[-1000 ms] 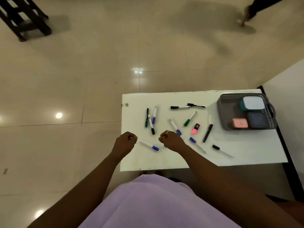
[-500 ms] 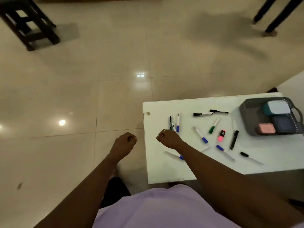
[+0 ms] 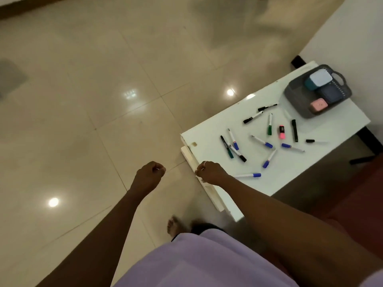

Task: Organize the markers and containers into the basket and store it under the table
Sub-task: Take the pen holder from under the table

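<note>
Several markers lie scattered on the low white table [image 3: 323, 129]: blue-capped ones [image 3: 248, 175], a green one [image 3: 269, 127], black ones [image 3: 294, 130] and a short pink highlighter [image 3: 281, 132]. A grey basket [image 3: 290, 94] stands at the table's far right corner, holding a teal container with a pale lid [image 3: 318, 78], a dark blue container [image 3: 329, 94] and a small pink one [image 3: 318, 105]. My left hand [image 3: 150, 175] is a closed fist over the floor, left of the table. My right hand [image 3: 209, 172] is closed at the table's near left corner, holding nothing.
Glossy beige floor tiles [image 3: 103, 100] fill the left and far side. A white wall [image 3: 352, 34] rises behind the basket. My bare foot [image 3: 176, 225] is on the floor beside the table's near end. A dark red seat [image 3: 356, 193] lies to the right.
The view has swung left and tilted, so the table now sits at the right. Both fists have shifted off toward the table's left edge; the markers and basket have not moved.
</note>
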